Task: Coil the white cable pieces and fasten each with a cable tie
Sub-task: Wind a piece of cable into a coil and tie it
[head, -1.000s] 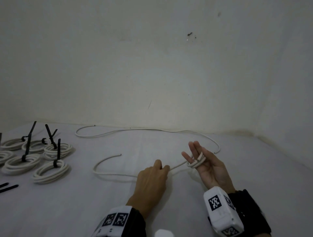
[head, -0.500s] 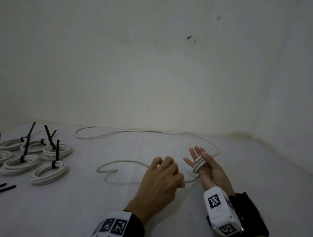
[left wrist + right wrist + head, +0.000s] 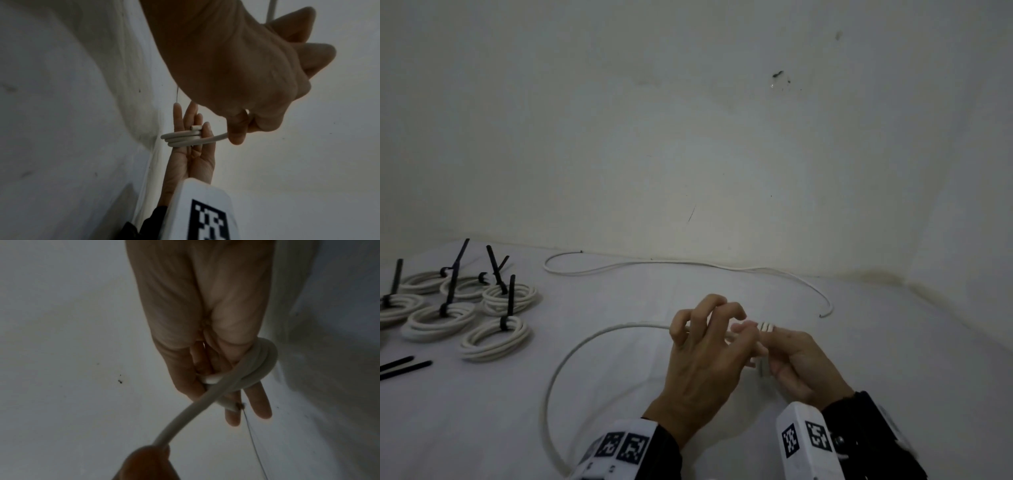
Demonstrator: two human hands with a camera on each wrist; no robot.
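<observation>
A white cable (image 3: 571, 353) runs in a wide loop across the white surface to my hands. My right hand (image 3: 801, 359) lies palm up with straight fingers, and about three turns of the cable coil (image 3: 766, 326) sit wound around them. In the right wrist view the thumb presses the coil (image 3: 259, 366) against the fingers. My left hand (image 3: 709, 342) is right beside it and pinches the running cable (image 3: 218, 137) between thumb and finger, just short of the coil (image 3: 180, 138). The cut cable end (image 3: 195, 127) pokes out by the right fingers.
Several finished white coils (image 3: 494, 337) bound with black cable ties lie at the left. Two loose black ties (image 3: 404, 366) rest near the left edge. A second long white cable (image 3: 688, 263) lies along the foot of the wall (image 3: 688, 137), with a corner at the right.
My left hand has come up and right to meet the right hand, carrying the cable with it. The coil on the right fingers has gained a turn. The loose tail now bows out left.
</observation>
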